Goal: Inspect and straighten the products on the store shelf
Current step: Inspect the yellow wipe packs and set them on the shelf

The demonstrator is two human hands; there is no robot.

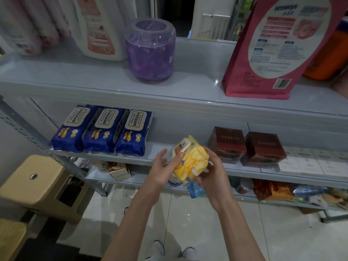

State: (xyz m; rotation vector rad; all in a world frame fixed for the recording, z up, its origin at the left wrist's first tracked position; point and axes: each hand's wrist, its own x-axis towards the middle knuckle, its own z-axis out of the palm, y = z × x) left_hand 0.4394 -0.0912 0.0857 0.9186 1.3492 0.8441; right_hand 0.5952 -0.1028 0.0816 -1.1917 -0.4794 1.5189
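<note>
The yellow pack (191, 161) sat between both my hands, lifted off the shelving and held just in front of the middle shelf (113, 157). It hung over the gap between the row of blue packs (101, 129) and the dark red boxes (227, 144). My left hand (163, 170) had its thumb laid across the front face near the white label. Its fingers reached behind, though I could not see how far they wrapped. My right hand (214, 176) was curled round the lower right end, cupping it from underneath. So both hands were clamped on the one pack, close together, with it tilted label-end up and away from me.

By the look of it, it was a soft film wrapper printed with lemon slices, puffy and crinkled, so I judged it light and yielding. The glossy plastic seemed likely to slide under a loose pinch. A hard squeeze would probably have creased it or strained a seam. The safest hold seemed to be on the two short ends, with a palm under the bulk. The label flap looked like a poor place to pull.
</note>
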